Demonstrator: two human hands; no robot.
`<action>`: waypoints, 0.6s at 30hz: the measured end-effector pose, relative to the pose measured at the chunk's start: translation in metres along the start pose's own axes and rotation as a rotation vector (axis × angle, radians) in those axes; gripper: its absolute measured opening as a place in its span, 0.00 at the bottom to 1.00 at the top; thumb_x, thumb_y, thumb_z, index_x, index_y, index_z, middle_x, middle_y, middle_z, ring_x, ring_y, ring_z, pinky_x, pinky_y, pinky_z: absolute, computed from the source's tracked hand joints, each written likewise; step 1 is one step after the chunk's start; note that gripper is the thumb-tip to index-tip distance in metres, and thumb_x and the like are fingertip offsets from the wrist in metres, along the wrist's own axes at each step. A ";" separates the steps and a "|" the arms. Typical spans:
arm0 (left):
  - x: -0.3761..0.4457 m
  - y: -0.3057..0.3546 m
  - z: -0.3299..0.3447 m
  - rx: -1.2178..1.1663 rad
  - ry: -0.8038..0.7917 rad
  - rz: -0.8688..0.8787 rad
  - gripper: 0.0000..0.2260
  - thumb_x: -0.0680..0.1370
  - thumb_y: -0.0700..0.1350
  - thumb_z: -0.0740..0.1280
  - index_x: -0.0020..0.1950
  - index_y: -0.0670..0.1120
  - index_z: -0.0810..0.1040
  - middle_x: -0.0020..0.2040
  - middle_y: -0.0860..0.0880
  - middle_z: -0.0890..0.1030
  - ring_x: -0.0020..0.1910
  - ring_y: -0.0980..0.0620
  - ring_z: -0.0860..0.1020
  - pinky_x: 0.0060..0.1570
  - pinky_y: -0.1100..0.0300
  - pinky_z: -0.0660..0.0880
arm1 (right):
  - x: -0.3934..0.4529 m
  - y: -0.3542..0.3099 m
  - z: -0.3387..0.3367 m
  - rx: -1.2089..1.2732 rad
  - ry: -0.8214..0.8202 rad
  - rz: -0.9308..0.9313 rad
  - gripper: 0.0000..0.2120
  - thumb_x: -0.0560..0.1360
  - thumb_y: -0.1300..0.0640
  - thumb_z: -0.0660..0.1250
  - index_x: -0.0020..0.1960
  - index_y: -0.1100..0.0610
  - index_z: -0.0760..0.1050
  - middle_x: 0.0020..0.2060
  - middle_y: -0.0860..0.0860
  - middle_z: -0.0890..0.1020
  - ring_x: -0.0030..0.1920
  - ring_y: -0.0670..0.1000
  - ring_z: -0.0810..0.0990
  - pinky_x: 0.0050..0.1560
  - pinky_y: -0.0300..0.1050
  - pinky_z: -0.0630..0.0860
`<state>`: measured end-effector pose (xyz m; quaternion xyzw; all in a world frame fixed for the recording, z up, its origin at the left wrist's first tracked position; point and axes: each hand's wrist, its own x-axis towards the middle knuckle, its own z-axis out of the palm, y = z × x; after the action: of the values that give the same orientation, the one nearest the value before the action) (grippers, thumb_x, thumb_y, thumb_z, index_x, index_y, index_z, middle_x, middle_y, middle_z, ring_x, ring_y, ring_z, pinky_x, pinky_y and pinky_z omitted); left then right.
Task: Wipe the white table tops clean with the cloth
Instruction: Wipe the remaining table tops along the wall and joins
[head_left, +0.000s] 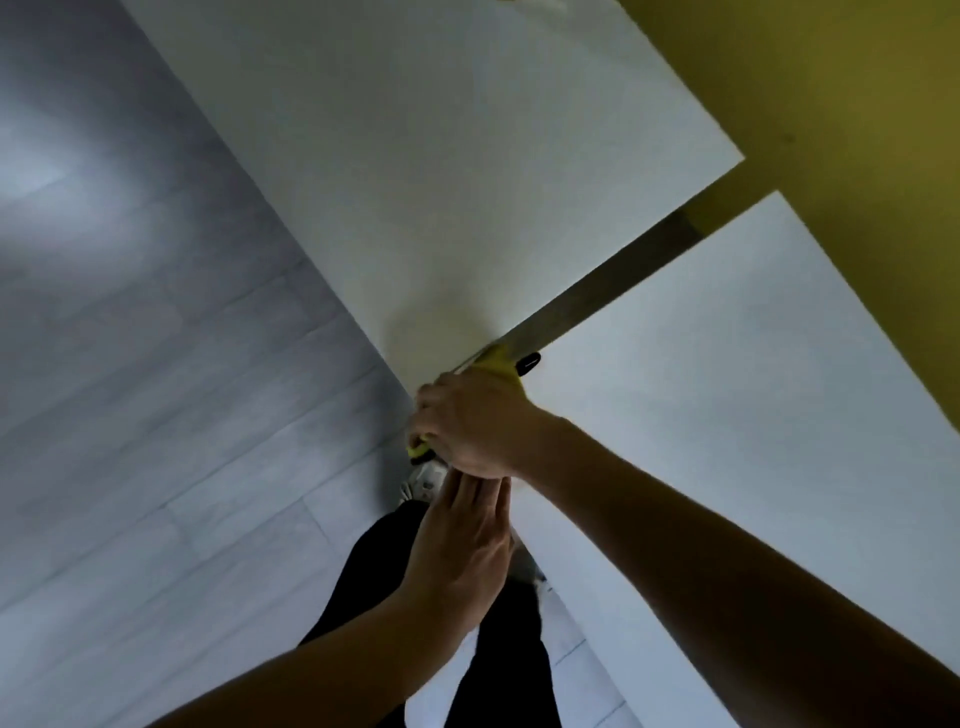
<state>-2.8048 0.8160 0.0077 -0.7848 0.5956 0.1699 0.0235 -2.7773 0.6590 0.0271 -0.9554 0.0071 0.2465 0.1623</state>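
Two white table tops stand side by side with a narrow gap between them: one (415, 156) at upper centre, the other (727, 389) at right. My right hand (472, 421) is closed on a yellow cloth (498, 358) at the near corner of the upper table, right at the gap. Only bits of the cloth show, above the knuckles and below the fingers. My left hand (462, 540) lies flat just below the right hand, fingers together and pointing toward it, with nothing visibly in it.
A small black object (527, 362) lies at the corner of the right table, next to the cloth. Grey plank floor (156, 415) spreads to the left. A yellow wall (831, 104) runs behind the tables. My dark trousers (374, 571) and a shoe (423, 480) are below.
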 end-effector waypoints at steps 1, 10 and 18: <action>-0.001 0.006 0.002 -0.035 0.010 -0.039 0.39 0.64 0.48 0.84 0.70 0.32 0.77 0.70 0.34 0.77 0.69 0.37 0.77 0.67 0.46 0.78 | 0.004 -0.001 -0.001 -0.005 -0.046 -0.010 0.13 0.83 0.48 0.57 0.64 0.39 0.74 0.55 0.42 0.76 0.58 0.50 0.74 0.58 0.61 0.70; 0.003 0.048 0.020 -0.130 0.165 -0.362 0.34 0.81 0.51 0.62 0.82 0.36 0.59 0.81 0.36 0.63 0.79 0.38 0.68 0.74 0.45 0.70 | -0.004 0.033 -0.003 0.305 -0.010 -0.079 0.17 0.84 0.52 0.54 0.68 0.46 0.75 0.61 0.52 0.78 0.59 0.54 0.77 0.56 0.49 0.72; 0.008 0.062 0.045 -0.077 0.347 -0.413 0.30 0.81 0.49 0.56 0.80 0.34 0.62 0.80 0.35 0.64 0.78 0.37 0.66 0.73 0.44 0.68 | -0.050 0.169 -0.021 0.163 0.161 0.200 0.17 0.83 0.56 0.55 0.66 0.48 0.78 0.63 0.53 0.81 0.62 0.58 0.79 0.64 0.56 0.72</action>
<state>-2.8726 0.8015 -0.0263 -0.9072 0.4112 0.0472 -0.0748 -2.8271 0.4888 0.0167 -0.9503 0.1354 0.1824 0.2128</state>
